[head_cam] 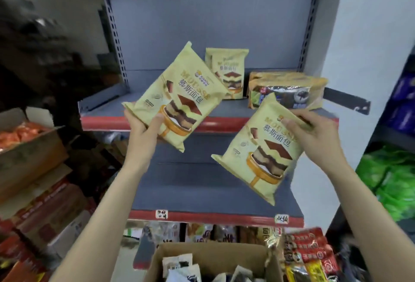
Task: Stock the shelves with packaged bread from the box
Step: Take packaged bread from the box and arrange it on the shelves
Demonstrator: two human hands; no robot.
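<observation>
Two yellow mousse bread packets are held up in front of the shelving. The left packet (173,99) is gripped at its lower left corner by the left hand (143,129), the thumb curled over the printed face and the fingers hidden behind the wrapper; the packet slants up and to the right from that grip, its upper end raised over the upper shelf (101,122). The right packet (258,153) is pinched near its upper right edge by the right hand (314,131), fingers bent over the top of the wrapper, and hangs down and to the left from the grip, in front of the lower shelf (202,216).

Beyond the left grip, a matching yellow packet (228,73) stands upright at the back of the upper shelf. Just above the right grip, a stack of clear-wrapped bread packs (287,89) with dark labels lies on the same shelf. Below both hands, an open cardboard box (211,257) holding more wrapped goods is seen. To the left of the left arm, cartons (33,153) are stacked, one filled with orange packets.
</observation>
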